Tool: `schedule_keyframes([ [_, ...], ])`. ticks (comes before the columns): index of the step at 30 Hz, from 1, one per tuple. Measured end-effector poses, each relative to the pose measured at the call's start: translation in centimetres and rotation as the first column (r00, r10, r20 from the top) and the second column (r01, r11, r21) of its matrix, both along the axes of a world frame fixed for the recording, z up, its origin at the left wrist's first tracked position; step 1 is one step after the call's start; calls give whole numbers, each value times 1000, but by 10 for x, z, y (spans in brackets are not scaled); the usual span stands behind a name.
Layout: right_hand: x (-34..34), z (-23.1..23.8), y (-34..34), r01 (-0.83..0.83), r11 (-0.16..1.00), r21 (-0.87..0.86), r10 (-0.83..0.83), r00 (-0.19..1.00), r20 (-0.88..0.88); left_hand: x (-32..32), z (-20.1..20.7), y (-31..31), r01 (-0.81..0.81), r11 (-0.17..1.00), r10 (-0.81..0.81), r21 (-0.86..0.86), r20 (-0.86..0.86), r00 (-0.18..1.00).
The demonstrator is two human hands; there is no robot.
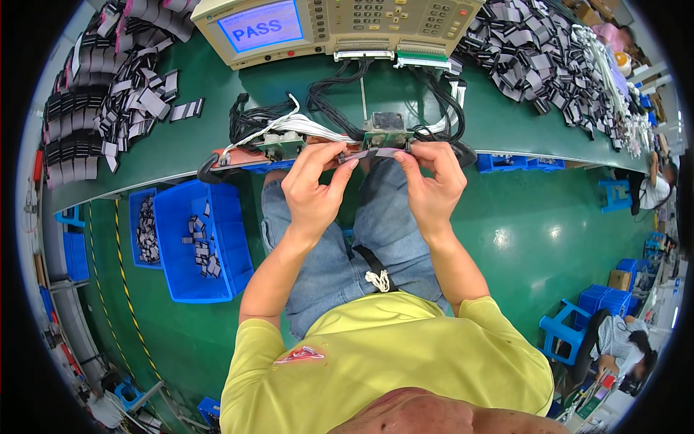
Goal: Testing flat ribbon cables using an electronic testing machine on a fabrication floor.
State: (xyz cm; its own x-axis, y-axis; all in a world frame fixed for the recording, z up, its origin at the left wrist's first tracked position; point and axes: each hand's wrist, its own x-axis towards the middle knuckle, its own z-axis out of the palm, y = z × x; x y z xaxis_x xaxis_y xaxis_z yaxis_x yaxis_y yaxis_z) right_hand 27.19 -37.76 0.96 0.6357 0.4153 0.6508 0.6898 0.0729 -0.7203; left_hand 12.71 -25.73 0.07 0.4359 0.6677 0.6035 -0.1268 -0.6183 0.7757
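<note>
A short grey ribbon cable [383, 152] with dark end connectors is stretched level between my two hands at the table's front edge. My left hand [316, 189] pinches its left end between thumb and fingers. At the other end, my right hand [437, 189] grips with thumb and forefinger. Just beyond the cable stands a green circuit-board fixture [388, 132] with a dark block on top. Whether the cable's connectors touch the fixture is hidden by my fingers. A second green board [282, 147] with white wires sits to the left of my left hand.
A beige tester [327, 37] with a lit screen stands behind, wired to the fixtures by black and white bundles. Ribbon cables lie in heaps at left [148, 98] and right [531, 61]. A blue bin [173, 253] holding cables stands on the floor at left. People sit at far right.
</note>
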Motion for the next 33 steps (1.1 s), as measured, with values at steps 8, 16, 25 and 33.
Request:
schedule_keyframes([
  [8, -1, 2, -2, -3, 999, -33, 1, 998, -56, 0, 2, 0, 4, 1000, -4, 2, 1, 1000],
  [16, -3, 2, -3, 1, 1000, -8, -1, 1000, -16, -1, 2, 0, 12, 1000, -12, 5, -6, 1000],
  [25, -3, -4, 0, 44, 999, -3, -44, 997, 57, -2, -1, -1, 6, 1000, -6, 8, -11, 1000],
  [33, 2, -10, 8, 76, 997, -6, -76, 995, 68, -1, 0, 3, 20, 1000, -19, 12, -15, 1000],
])
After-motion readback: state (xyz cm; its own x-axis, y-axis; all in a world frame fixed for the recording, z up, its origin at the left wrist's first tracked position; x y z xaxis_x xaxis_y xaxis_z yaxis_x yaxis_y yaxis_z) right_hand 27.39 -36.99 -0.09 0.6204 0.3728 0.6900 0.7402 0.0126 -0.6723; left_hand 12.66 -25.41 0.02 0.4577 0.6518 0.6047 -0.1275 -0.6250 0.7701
